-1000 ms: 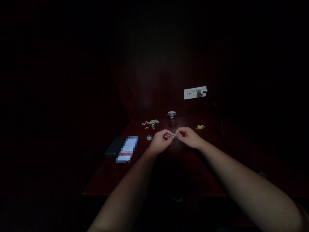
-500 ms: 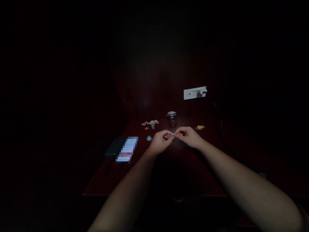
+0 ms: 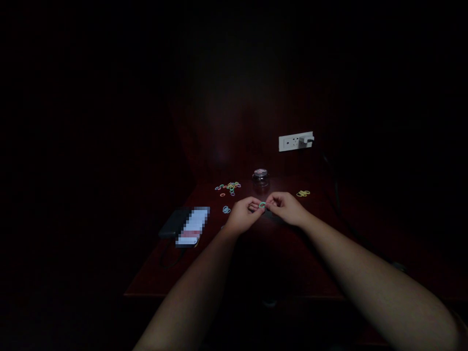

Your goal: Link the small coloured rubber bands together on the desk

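Note:
Between my two hands is a small green hair tie (image 3: 262,205), a ring whose opening faces me. My left hand (image 3: 245,213) pinches its left side between thumb and fingers. On its right side, my right hand (image 3: 285,206) grips it in the same way. Left of my left hand lie a few light-blue hair ties (image 3: 226,209) in a small group. Farther back is a loose pile of mixed-colour hair ties (image 3: 231,186). Several yellow hair ties (image 3: 302,193) rest beyond my right hand. Behind the hands stands a clear lidded jar (image 3: 261,178).
On the left of the dark red table (image 3: 146,287) lie a phone with a blurred, lit screen (image 3: 193,226) and a black flat box (image 3: 173,223) with a cable. A white wall socket (image 3: 295,141) with a plug is at the back. A dark cord hangs at right.
The green hair tie has turned so that its round opening shows more clearly between my fingertips. Both hands stay nearly in place, still holding it.

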A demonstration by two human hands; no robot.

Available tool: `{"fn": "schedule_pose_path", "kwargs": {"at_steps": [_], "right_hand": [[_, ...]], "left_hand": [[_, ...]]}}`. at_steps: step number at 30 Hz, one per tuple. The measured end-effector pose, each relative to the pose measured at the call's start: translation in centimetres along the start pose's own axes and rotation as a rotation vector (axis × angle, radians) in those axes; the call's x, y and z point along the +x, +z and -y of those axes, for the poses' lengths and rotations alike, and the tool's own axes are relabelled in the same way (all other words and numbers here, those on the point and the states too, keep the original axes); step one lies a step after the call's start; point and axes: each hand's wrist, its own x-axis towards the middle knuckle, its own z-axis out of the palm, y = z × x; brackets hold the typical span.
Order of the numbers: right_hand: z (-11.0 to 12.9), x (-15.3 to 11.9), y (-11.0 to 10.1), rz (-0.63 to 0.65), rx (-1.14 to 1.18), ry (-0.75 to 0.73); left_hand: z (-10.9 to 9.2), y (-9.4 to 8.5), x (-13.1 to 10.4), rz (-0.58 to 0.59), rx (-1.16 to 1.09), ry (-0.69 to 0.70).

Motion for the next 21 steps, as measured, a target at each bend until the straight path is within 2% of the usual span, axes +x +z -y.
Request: {"fn": "schedule_pose_path", "kwargs": {"at_steps": [13,21], "right_hand": [[-0.41,-0.03,-0.09,0.038,-0.002,-0.058],[-0.34,-0.02,0.02,0.001,0.113,-0.03]], "left_hand": [[-0.98,-0.3,-0.14,-0.032,0.043,0.034],[-1.06,-0.23,-0.22,-0.024,0.052,0.037]]}}
